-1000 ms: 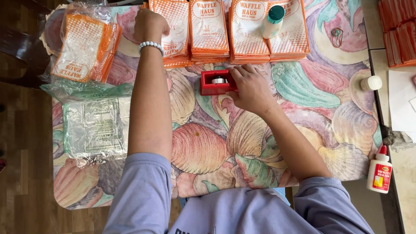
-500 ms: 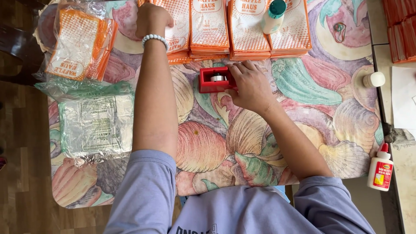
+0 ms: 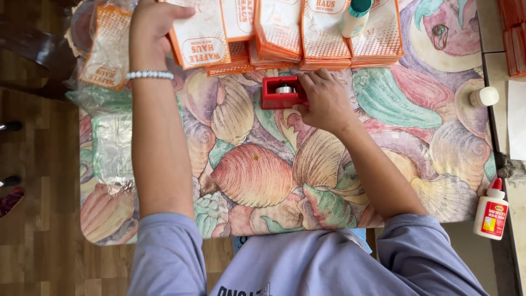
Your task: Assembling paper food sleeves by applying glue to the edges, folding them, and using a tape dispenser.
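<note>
Touching red dispenser (image 3: 283,92), right hand (image 3: 327,101)

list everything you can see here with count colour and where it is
table: one, covered in a cloth with a pastel seashell print, middle of view
paper bags: several stacks, orange and white, along the far edge
single paper bag: one, orange and white, in the left hand
red holder: one, red with a grey roll inside, by the bag stacks, at the right fingertips
teal-capped bottle: one, white, on the bag stacks
bagged stack: one, orange in clear plastic, far left
clear plastic wrapper: one, left edge of table
glue bottle: one, white with red cap and label, right side
white cap: one, right edge
left hand: grip shut on the single paper bag; beaded bracelet on wrist
right hand: resting against the red holder
</note>
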